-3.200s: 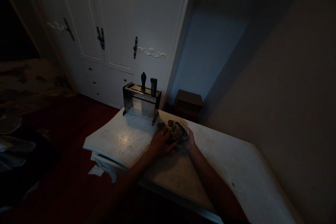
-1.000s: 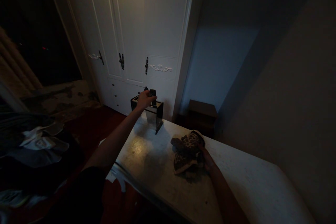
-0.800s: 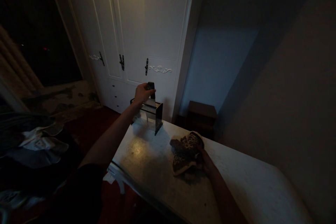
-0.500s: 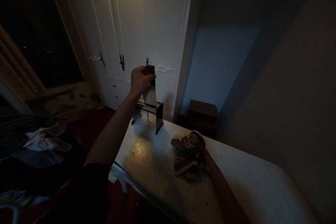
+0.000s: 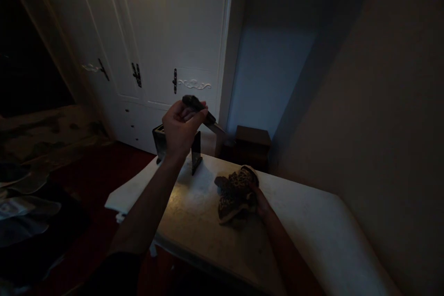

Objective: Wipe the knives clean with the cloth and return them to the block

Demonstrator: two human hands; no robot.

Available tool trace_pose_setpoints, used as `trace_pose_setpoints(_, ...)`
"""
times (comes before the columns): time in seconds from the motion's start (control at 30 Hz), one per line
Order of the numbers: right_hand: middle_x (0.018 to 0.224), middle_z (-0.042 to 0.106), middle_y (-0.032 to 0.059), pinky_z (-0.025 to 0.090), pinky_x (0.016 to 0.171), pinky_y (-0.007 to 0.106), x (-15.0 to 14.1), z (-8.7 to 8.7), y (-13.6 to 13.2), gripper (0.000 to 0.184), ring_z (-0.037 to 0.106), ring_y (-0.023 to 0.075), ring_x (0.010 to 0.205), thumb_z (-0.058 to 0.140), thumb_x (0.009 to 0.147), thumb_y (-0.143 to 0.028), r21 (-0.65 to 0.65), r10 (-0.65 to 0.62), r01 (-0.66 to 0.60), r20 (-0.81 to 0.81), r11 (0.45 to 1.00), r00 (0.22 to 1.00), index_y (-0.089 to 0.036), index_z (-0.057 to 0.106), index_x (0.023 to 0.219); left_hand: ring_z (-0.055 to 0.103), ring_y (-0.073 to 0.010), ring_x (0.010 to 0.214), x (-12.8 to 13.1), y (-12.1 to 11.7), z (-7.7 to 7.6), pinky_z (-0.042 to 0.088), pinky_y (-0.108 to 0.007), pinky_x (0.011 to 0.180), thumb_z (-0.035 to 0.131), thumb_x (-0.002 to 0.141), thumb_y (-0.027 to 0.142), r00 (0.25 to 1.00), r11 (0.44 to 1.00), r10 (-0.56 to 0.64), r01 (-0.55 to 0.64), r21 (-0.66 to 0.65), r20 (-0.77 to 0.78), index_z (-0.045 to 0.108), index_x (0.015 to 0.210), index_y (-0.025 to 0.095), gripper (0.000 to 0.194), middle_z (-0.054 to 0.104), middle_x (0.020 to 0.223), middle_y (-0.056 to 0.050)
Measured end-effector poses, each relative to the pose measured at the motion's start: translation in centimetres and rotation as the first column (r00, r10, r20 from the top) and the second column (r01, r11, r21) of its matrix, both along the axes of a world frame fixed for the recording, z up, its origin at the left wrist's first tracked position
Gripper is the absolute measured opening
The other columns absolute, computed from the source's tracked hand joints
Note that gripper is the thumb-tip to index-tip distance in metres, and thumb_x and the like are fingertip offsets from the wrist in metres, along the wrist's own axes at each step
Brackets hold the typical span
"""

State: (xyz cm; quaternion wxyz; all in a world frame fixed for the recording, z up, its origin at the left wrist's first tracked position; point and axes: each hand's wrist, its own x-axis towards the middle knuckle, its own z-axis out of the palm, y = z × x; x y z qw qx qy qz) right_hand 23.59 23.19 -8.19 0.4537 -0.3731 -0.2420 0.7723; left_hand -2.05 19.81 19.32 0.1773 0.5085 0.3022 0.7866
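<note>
My left hand (image 5: pixel 182 129) is closed around the black handle of a knife (image 5: pixel 211 119), its blade slanting down to the right, clear of the block. Behind my left wrist stands a knife block (image 5: pixel 196 150) with black end panels, partly hidden by the hand. My right hand (image 5: pixel 261 202) grips the right side of a bunched, dark brown patterned cloth (image 5: pixel 237 194) with a pale edge. The cloth rests on the white tabletop (image 5: pixel 298 212). Some of the right fingers are hidden in its folds.
A white wardrobe (image 5: pixel 194 23) with dark handles rises behind the table. Beside it sits a low brown wooden box or stand (image 5: pixel 253 136). Red carpet (image 5: pixel 121 162) covers the floor at left, with a pile of dark and pale fabric (image 5: pixel 31 212). The room is dim.
My left hand has drawn the knife up out of the block and turned its blade to the right. The view has swung right. My right hand still holds the cloth.
</note>
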Motion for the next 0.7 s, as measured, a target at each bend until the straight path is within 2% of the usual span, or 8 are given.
trace_pose_setpoints(0.07,0.105,0.072,0.0141,0.054,0.095,0.041,0.0,0.6,-0.3,0.039,0.068,0.0286,0.102,0.065,0.086,-0.042,-0.011,0.022,-0.023,-0.074,1.0,0.997,-0.009,0.069,0.107,0.071,-0.0223,0.095,1.9,0.2,-3.1,0.057,-0.035,0.085,0.079,0.067,0.027,0.99,0.995,-0.094,0.095,-0.01,0.107,0.06,0.1,0.015,0.04,0.071,0.1,-0.008)
trace_pose_setpoints(0.13,0.106,0.072,0.0139,0.053,0.096,0.044,0.2,1.0,-0.5,0.04,0.068,0.0297,0.104,0.063,0.087,-0.045,0.016,-0.003,0.005,-0.149,1.0,0.989,-0.011,0.07,0.107,0.071,-0.0221,0.096,3.9,0.5,-6.3,0.056,-0.037,0.088,0.08,0.067,0.026,0.964,0.983,-0.176,0.181,-0.01,0.198,0.059,0.1,0.016,0.041,0.072,0.1,-0.009)
trace_pose_setpoints(0.3,0.1,0.073,0.0102,0.051,0.097,0.05,1.4,0.8,-0.3,0.043,0.066,0.0305,0.107,0.06,0.085,-0.052,0.007,-0.242,0.25,-0.228,0.968,0.943,-0.016,0.069,0.108,0.071,-0.0196,0.092,8.1,1.6,-14.0,0.056,-0.035,0.087,0.082,0.065,0.022,0.88,0.929,-0.316,0.363,-0.072,0.356,0.06,0.096,0.015,0.038,0.073,0.095,-0.008)
trace_pose_setpoints(0.43,0.111,0.07,0.0104,0.048,0.1,0.049,2.5,0.7,-0.3,0.057,0.061,0.0299,0.115,0.055,0.084,-0.065,0.099,-0.277,0.331,-0.358,0.938,0.892,-0.019,0.067,0.114,0.07,-0.0212,0.094,9.6,2.6,-18.6,0.054,-0.039,0.089,0.082,0.065,0.021,0.841,0.87,-0.377,0.465,-0.163,0.388,0.059,0.092,0.015,0.036,0.073,0.096,-0.008)
trace_pose_setpoints(0.53,0.113,0.07,0.0117,0.048,0.1,0.05,3.0,1.0,-0.6,0.061,0.062,0.0311,0.114,0.051,0.085,-0.069,0.069,-0.307,0.361,-0.394,0.93,0.866,-0.018,0.066,0.115,0.069,-0.0241,0.098,9.5,3.5,-21.0,0.051,-0.042,0.095,0.082,0.062,0.019,0.782,0.77,-0.47,0.59,-0.244,0.409,0.059,0.088,0.016,0.035,0.074,0.099,-0.01)
trace_pose_setpoints(0.6,0.112,0.07,0.0111,0.048,0.1,0.05,3.2,1.3,-0.8,0.059,0.062,0.0311,0.113,0.05,0.086,-0.066,0.026,-0.374,0.416,-0.39,0.909,0.841,-0.018,0.066,0.115,0.067,-0.026,0.105,9.1,4.0,-22.0,0.049,-0.042,0.099,0.082,0.06,0.02,0.735,0.669,-0.554,0.672,-0.318,0.39,0.063,0.087,0.015,0.033,0.073,0.106,-0.012)
trace_pose_setpoints(0.7,0.11,0.071,0.0095,0.048,0.101,0.05,3.4,1.6,-1.0,0.056,0.062,0.0304,0.113,0.054,0.085,-0.064,-0.007,-0.433,0.462,-0.359,0.887,0.827,-0.018,0.066,0.115,0.064,-0.0265,0.111,8.3,4.6,-22.6,0.047,-0.038,0.1,0.08,0.061,0.019,0.668,0.505,-0.683,0.723,-0.47,0.294,0.072,0.101,0.014,0.041,0.069,0.117,-0.013)
